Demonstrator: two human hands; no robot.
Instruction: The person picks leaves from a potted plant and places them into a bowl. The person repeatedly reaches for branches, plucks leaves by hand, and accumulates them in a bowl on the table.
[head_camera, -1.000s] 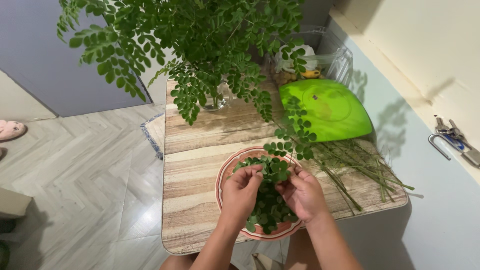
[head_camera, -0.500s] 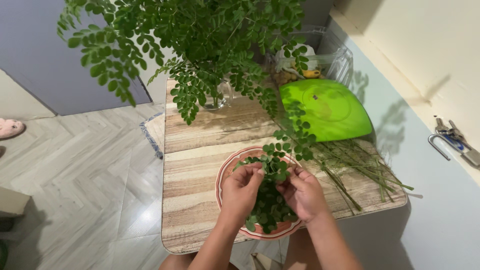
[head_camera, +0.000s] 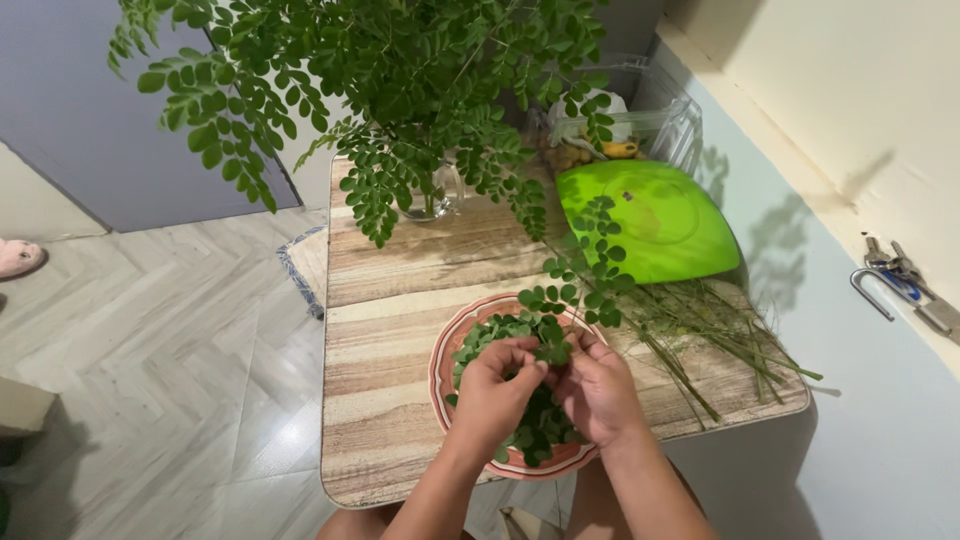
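pinching a small-leaved green sprig (head_camera: 560, 300), both hands (head_camera: 545, 385) over the leaf-heaped plate (head_camera: 443, 352)

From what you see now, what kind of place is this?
Probably a home kitchen or dining corner: a small wooden table on tiled floor, a plate of picked leaves, keys hanging on the wall.

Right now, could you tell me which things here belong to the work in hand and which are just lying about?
In hand:
left hand and right hand, pinching a leafy sprig
plate of picked leaves
bare stems
leafy branches in a glass vase

Lying about:
green lid
clear container
keys
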